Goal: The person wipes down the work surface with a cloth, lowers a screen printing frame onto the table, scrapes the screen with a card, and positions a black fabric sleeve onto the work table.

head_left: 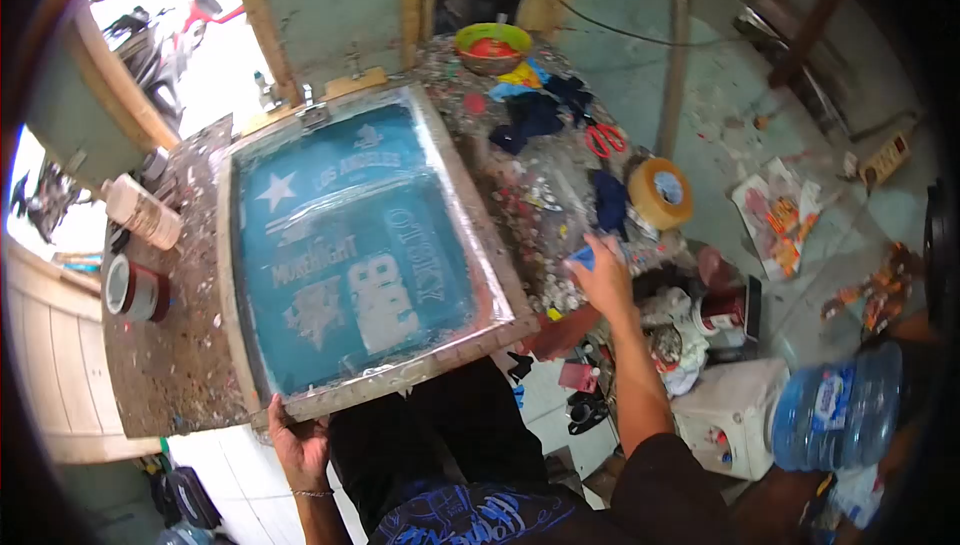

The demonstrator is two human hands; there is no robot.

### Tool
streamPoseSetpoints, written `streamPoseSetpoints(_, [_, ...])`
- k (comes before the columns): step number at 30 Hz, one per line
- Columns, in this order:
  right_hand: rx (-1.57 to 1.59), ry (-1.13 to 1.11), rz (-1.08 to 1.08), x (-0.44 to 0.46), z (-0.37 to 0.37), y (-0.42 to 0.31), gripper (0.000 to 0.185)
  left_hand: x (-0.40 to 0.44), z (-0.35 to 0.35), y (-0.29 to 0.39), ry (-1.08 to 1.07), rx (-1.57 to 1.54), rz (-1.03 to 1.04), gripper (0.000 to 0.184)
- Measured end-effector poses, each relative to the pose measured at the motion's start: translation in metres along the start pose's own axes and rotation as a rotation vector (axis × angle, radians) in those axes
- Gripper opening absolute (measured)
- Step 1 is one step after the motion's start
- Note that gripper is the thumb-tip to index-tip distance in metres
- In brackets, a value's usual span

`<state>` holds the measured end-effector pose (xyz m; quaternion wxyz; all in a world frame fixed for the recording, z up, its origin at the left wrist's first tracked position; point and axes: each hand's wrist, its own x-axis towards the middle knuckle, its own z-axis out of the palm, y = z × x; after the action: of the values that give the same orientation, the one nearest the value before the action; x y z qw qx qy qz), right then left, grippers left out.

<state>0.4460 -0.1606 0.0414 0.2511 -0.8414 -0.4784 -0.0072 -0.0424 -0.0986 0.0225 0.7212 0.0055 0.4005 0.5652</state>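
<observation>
One screen frame is laid on the worktable, its near edge beside the person's lap; its near-left corner is gripped by the left hand, thumb on top. One small blue piece is pinched by the right hand over the right edge. Bare tabletop is left near the tub. The strip right of the frame is crowded by scraps, one tape roll, one pair of scissors and, farther, one bowl. One bottle is seen left.

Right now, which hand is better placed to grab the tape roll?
Probably the right hand, close to the tape roll, though it holds something blue; the left hand is farther, gripping the screen frame.
</observation>
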Motion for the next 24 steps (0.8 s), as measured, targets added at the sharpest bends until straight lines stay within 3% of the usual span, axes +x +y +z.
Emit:
streamPoseSetpoints(2, [0.028,-0.169,0.032,0.000,0.009,0.019,0.036,-0.005,0.004,0.002,0.008,0.001,-0.035,0.022])
streamPoseSetpoints(4, [0.202,-0.130,0.102,0.001,0.016,0.023,0.023,-0.003,0.000,-0.002,0.008,-0.015,-0.001,0.026])
streamPoseSetpoints(7, [0.144,-0.160,0.048,0.009,0.015,0.029,0.014,-0.006,0.003,-0.002,0.033,-0.046,0.013,0.029])
streamPoseSetpoints(9, [-0.058,-0.154,0.041,0.012,0.008,0.021,0.009,-0.009,0.006,-0.002,0.042,-0.068,-0.006,0.028])
streamPoseSetpoints(16, [-0.027,-0.132,-0.238,0.021,0.013,0.033,0.012,-0.005,0.000,-0.004,0.060,-0.036,-0.027,0.026])
streamPoseSetpoints(24, [0.143,-0.465,-0.113,0.049,-0.007,0.038,0.019,-0.004,-0.004,0.000,0.068,0.030,-0.057,0.020])
